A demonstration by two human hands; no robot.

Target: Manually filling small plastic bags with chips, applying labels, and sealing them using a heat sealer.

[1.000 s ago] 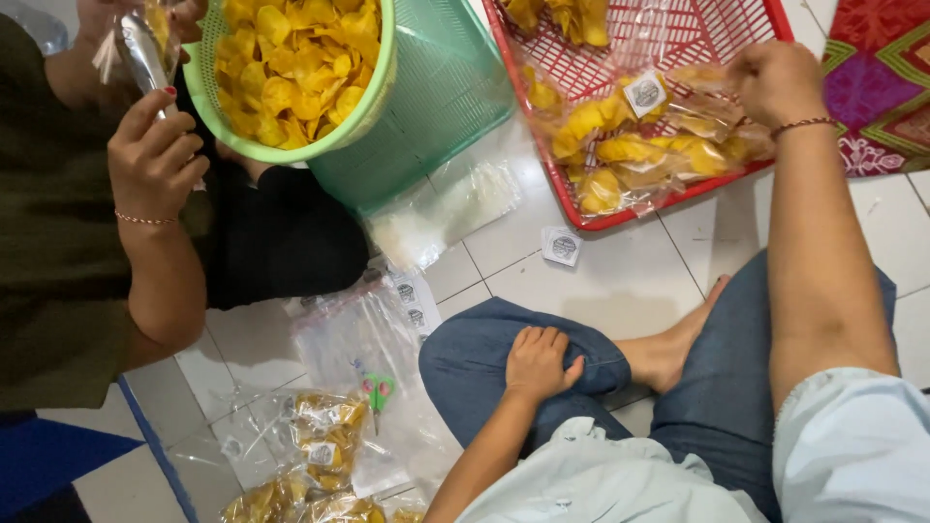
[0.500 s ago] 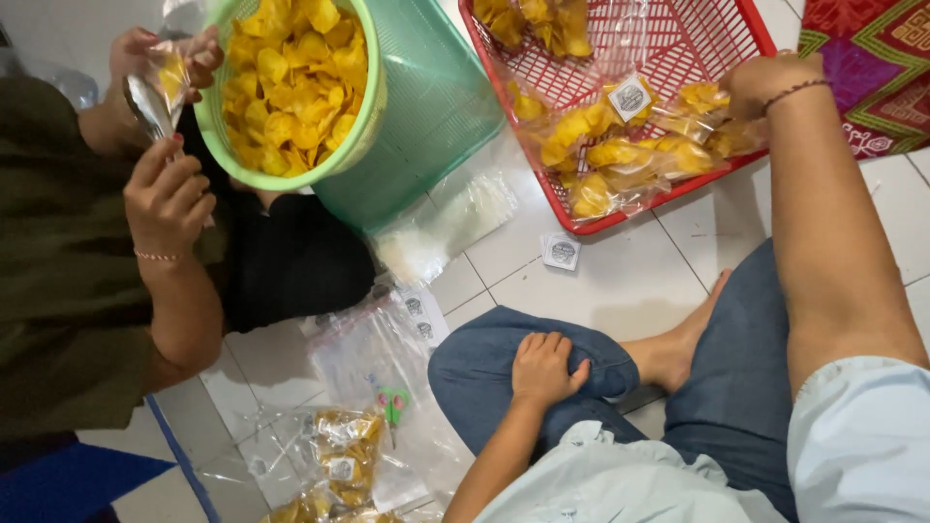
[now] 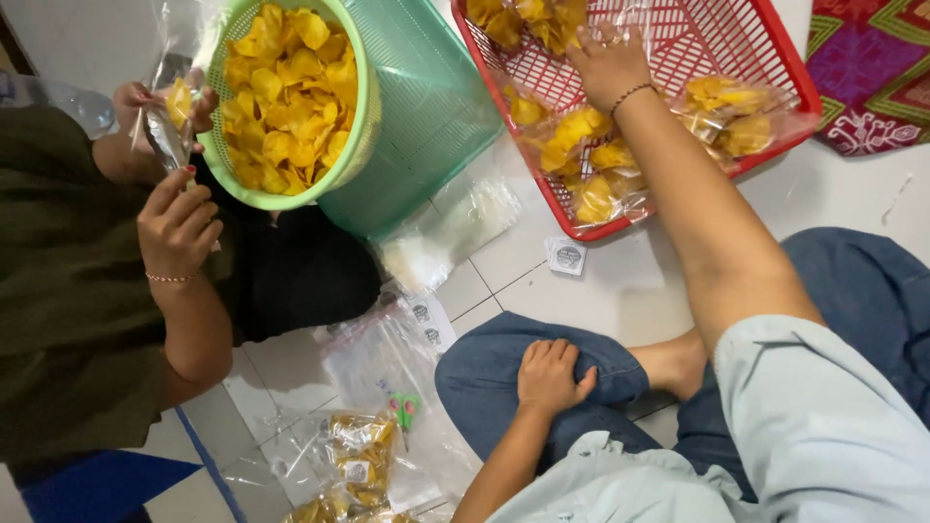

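- The right hand [image 3: 608,60] is now deeper inside the red basket [image 3: 775,53], on a clear bag of yellow chips [image 3: 523,19] near the far rim; half a second ago it was at the basket's right edge.
- Its fingers are spread and lie flat on the plastic. I cannot tell if they already pinch the bag, because the hand hides its own fingertips.
- The left hand [image 3: 552,373] has not moved: it rests on the knee in blue jeans [image 3: 484,373], fingers loosely curled, holding nothing.
- Other filled bags [image 3: 581,145] lie in the same basket, near the wrist.
- At the left, another person's hand [image 3: 177,223] holds a small bag [image 3: 170,121] beside the green basket [image 3: 291,97] of loose chips, as before.
- So the reach seems to be finished, but no bag is lifted.
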